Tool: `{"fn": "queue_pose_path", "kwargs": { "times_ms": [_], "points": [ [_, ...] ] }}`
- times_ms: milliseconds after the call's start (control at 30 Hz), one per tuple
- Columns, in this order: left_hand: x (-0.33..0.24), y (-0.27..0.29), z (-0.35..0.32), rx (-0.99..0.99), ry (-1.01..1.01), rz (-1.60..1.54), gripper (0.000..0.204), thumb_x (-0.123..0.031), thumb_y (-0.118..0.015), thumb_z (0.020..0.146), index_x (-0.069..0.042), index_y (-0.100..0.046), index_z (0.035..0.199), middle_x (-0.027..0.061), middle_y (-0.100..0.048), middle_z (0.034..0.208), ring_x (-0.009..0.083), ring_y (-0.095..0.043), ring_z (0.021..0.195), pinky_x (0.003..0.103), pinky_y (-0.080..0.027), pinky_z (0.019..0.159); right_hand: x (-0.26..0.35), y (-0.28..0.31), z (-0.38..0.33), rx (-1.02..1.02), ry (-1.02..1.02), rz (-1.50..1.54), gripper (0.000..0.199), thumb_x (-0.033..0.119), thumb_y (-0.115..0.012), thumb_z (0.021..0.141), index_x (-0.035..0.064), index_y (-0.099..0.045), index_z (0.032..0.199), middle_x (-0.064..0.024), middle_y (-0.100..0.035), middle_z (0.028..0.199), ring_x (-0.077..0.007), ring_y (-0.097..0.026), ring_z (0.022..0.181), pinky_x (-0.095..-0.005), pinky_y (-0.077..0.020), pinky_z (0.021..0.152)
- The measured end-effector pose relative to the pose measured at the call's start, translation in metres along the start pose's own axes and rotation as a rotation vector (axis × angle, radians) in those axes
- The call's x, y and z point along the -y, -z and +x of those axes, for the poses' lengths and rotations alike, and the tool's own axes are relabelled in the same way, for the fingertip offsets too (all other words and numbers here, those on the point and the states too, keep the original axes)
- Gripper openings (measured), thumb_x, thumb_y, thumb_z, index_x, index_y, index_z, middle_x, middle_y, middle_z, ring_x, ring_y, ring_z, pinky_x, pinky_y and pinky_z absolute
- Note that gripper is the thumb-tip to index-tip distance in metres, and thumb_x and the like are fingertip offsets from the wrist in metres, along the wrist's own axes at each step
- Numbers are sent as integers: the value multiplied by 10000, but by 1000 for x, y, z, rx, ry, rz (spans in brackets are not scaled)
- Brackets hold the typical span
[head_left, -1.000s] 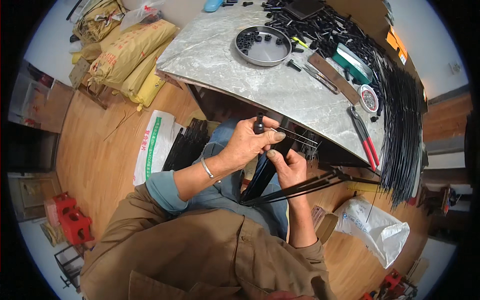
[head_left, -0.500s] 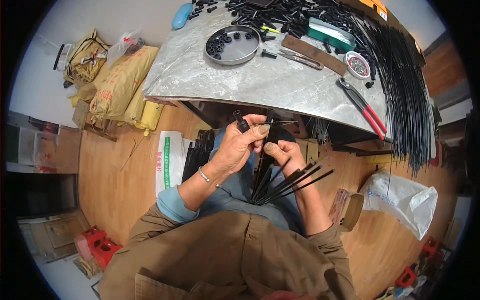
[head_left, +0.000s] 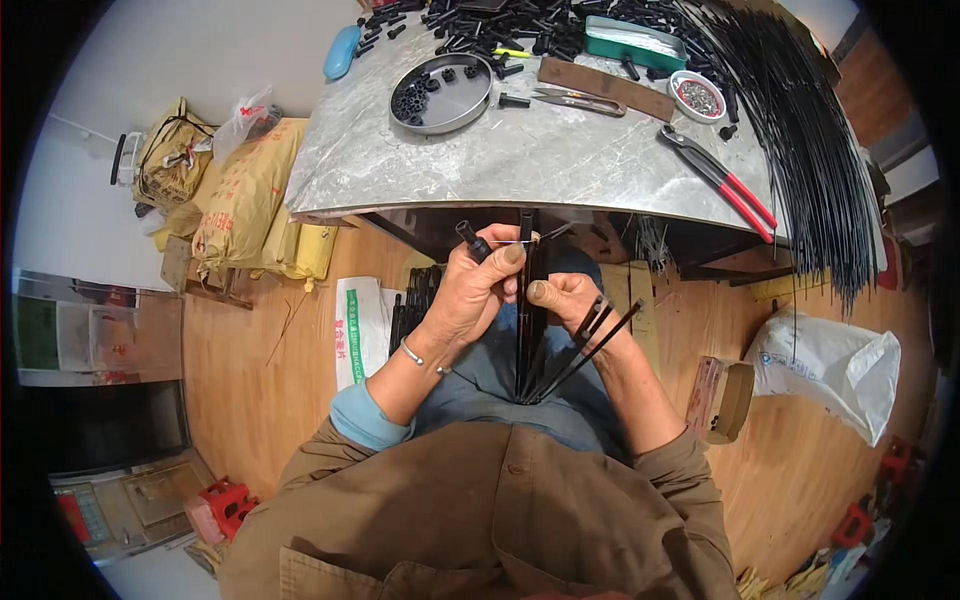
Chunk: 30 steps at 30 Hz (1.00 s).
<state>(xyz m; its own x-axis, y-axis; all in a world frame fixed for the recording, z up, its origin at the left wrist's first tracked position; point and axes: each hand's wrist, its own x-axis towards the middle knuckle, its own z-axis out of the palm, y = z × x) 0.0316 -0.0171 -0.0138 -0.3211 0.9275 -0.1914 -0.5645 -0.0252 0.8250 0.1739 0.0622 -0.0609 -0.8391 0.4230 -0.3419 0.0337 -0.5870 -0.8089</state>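
Observation:
My left hand is closed around a black plastic fitting with a tube-like end, which sticks up past the fingers. Its thumb and forefinger also pinch a thin wire that crosses the top of the rods. Thin black rods hang in a bundle between my hands, several splaying out to the right over my lap. My right hand grips this bundle from the right, thumb on top. How the rods join the fitting is hidden by the fingers.
On the marbled table are a round metal tray of black nuts, scissors, red-handled pliers, a small white dish and a heap of long black rods. Yellow sacks stand left; a white sack lies right.
Several splayed rods have gathered inward into the upright bundle, leaving fewer out to the right. Both hands stay together at the bundle. The whole view has shifted slightly.

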Motion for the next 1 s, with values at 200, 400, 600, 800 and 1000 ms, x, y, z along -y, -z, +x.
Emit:
{"fn": "queue_pose_path", "kwargs": {
  "times_ms": [200, 400, 600, 800, 1000],
  "points": [
    [-5, -11, -8, -16, -98, 248, 238, -196, -683, 874, -29, -622, 1033, -34, -571, 733, 30, -477, 616, 181, -386, 542, 5, -8, -7, -17, 73, -37, 352, 409, -720, 813, 70, -714, 908, 31, -646, 769, -30, -506, 608, -182, -372, 510],
    [-9, -14, -11, -73, -262, 467, 142, -97, -666, 851, -23, -623, 964, -8, -629, 778, 36, -548, 678, 193, -435, 555, 32, -22, -15, -85, 354, -38, 395, 84, -713, 822, -8, -513, 1150, -56, -642, 936, -125, -623, 840, -257, -512, 753],
    [-20, -15, -15, 1, 4, 317, 200, -161, -672, 877, -2, -610, 983, 35, -606, 736, 76, -566, 567, 205, -434, 446, 22, -42, -14, -53, 343, 140, 354, 45, -612, 884, 7, -437, 1189, -81, -606, 852, -139, -619, 668, -300, -570, 595],
    [-43, -6, 21, -99, -157, 269, 542, -464, -368, 997, 39, -558, 1062, 4, -478, 706, 98, -483, 632, 244, -426, 588, 23, -53, -11, -153, 397, 50, 379, 156, -635, 896, 26, -446, 1198, -60, -548, 774, -144, -560, 609, -269, -500, 500],
    [-46, -7, 49, 350, 133, 39, 405, -397, -429, 994, -18, -561, 1050, 67, -593, 965, 147, -558, 855, 295, -472, 753, 21, -55, -9, -183, 391, -13, 301, 150, -603, 913, 28, -451, 1142, -75, -547, 819, -150, -540, 595, -279, -480, 485]
  ]
}}
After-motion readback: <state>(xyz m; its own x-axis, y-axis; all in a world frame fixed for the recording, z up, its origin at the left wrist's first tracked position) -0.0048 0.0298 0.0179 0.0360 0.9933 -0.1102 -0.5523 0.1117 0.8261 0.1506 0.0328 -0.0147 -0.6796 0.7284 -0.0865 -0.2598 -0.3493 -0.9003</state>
